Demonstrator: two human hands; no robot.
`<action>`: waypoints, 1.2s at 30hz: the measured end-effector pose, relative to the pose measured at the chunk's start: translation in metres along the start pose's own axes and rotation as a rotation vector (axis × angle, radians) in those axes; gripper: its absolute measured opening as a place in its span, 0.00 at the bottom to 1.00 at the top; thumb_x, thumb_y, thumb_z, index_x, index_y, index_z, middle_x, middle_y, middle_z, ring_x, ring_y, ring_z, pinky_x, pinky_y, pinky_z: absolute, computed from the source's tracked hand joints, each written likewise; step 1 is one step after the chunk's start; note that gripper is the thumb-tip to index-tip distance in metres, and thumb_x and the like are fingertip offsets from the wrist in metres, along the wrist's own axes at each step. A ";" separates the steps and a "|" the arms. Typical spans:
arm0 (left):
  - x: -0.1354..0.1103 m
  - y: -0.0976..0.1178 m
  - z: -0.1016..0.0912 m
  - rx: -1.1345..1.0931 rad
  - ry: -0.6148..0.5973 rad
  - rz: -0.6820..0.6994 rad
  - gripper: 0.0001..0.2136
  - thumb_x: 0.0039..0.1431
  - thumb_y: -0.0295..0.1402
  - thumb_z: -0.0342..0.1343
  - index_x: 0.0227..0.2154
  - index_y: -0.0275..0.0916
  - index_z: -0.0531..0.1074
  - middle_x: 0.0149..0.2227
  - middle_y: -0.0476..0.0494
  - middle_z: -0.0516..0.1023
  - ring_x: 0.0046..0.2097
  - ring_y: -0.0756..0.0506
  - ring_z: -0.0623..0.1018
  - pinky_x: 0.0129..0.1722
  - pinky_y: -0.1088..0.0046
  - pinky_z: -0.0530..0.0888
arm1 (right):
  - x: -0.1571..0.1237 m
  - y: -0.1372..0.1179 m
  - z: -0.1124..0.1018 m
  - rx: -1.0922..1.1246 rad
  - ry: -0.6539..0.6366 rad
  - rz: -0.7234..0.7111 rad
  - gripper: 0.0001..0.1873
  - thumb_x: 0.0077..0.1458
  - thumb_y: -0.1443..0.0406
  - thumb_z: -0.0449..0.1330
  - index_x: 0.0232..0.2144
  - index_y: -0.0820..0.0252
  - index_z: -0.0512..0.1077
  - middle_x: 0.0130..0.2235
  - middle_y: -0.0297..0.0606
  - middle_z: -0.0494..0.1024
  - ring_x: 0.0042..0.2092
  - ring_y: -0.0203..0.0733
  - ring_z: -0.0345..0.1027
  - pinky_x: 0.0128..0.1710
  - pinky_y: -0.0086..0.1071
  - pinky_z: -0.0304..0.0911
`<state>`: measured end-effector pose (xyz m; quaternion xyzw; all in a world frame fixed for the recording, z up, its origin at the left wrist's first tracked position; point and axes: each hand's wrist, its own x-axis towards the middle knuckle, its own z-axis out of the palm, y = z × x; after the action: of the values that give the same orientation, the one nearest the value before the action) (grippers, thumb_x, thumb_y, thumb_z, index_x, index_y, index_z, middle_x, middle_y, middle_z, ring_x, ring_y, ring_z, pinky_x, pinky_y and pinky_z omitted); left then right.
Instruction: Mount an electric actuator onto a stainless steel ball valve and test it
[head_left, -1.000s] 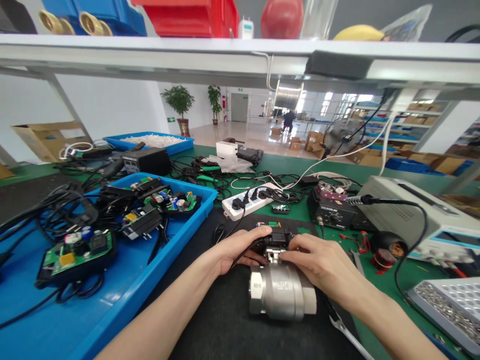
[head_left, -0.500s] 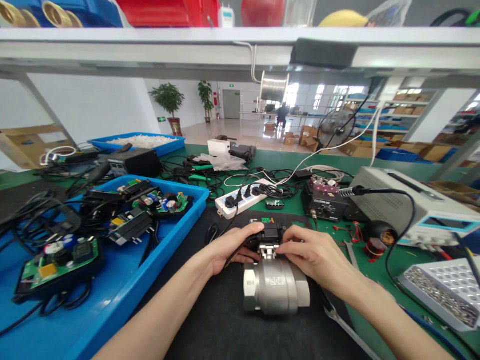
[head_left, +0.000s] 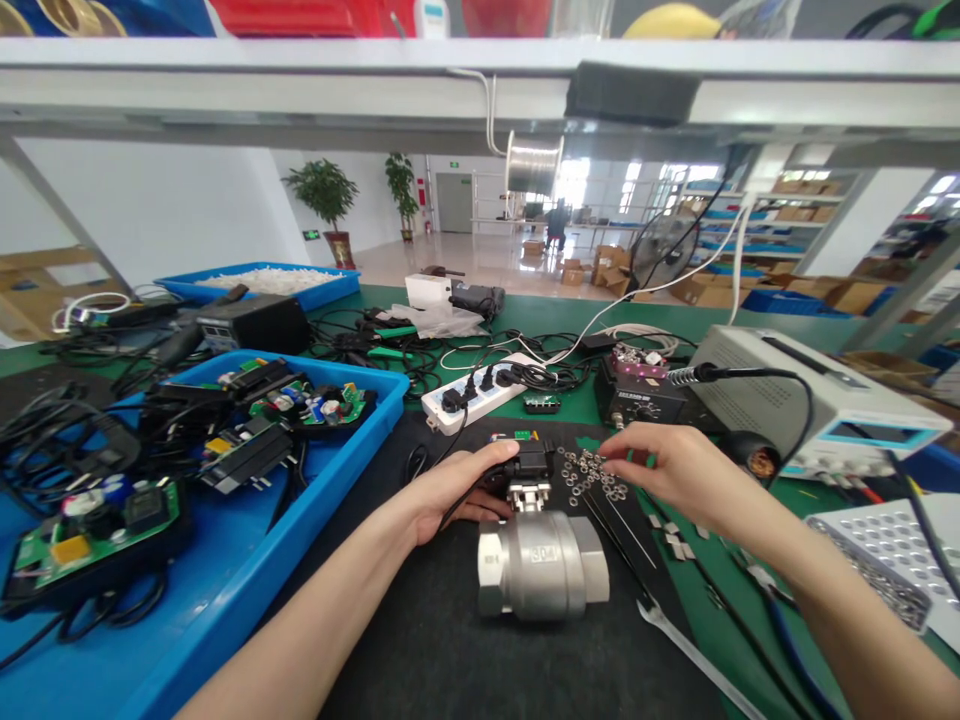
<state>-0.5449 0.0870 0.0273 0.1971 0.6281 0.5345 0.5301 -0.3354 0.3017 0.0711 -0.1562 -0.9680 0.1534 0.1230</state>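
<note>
A steel ball valve (head_left: 541, 565) marked 304 lies on the black mat. On its stem bracket (head_left: 529, 494) sits a small black actuator housing (head_left: 534, 460) with a green terminal block on top. My left hand (head_left: 457, 490) is closed around the left side of this housing, thumb on its upper edge. To the right of the valve, my right hand (head_left: 667, 465) reaches to a pile of small metal rings (head_left: 581, 475), either nuts or washers. Its fingertips are drawn together at the pile's right edge; whatever they pinch is too small to make out.
A blue tray (head_left: 390, 400) of circuit boards and cables stands left. Behind the mat lies a white power strip (head_left: 480, 392). A wrench (head_left: 697, 655), metal clips (head_left: 679, 545), a soldering station (head_left: 637, 395) and a bench power supply (head_left: 817, 400) are on the right. A shelf (head_left: 300, 95) crosses overhead.
My right hand has left the actuator bracket and moved right to the ring pile, uncovering the rings and the clips. My left hand keeps its hold. The view has shifted slightly.
</note>
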 end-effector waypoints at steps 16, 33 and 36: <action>-0.001 0.002 0.001 0.032 0.008 -0.006 0.32 0.55 0.60 0.66 0.50 0.36 0.80 0.43 0.36 0.87 0.35 0.44 0.85 0.36 0.73 0.82 | -0.001 0.023 0.022 -0.322 -0.361 0.212 0.04 0.56 0.63 0.68 0.35 0.52 0.84 0.37 0.38 0.87 0.43 0.53 0.81 0.35 0.35 0.60; 0.000 -0.001 0.000 0.027 0.021 0.006 0.31 0.57 0.59 0.65 0.51 0.37 0.79 0.48 0.35 0.86 0.36 0.45 0.84 0.36 0.74 0.81 | 0.003 0.021 0.036 -0.323 -0.298 0.201 0.09 0.60 0.63 0.62 0.36 0.52 0.84 0.39 0.40 0.88 0.43 0.52 0.82 0.35 0.34 0.61; 0.001 -0.001 0.000 0.032 0.015 0.008 0.31 0.56 0.60 0.65 0.51 0.37 0.80 0.47 0.35 0.86 0.35 0.46 0.84 0.36 0.74 0.81 | 0.004 0.014 0.037 -0.355 -0.287 0.194 0.10 0.57 0.64 0.61 0.35 0.54 0.84 0.38 0.42 0.88 0.42 0.53 0.83 0.34 0.34 0.62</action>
<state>-0.5450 0.0869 0.0259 0.2043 0.6396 0.5279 0.5201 -0.3459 0.3064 0.0328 -0.2441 -0.9678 0.0127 -0.0607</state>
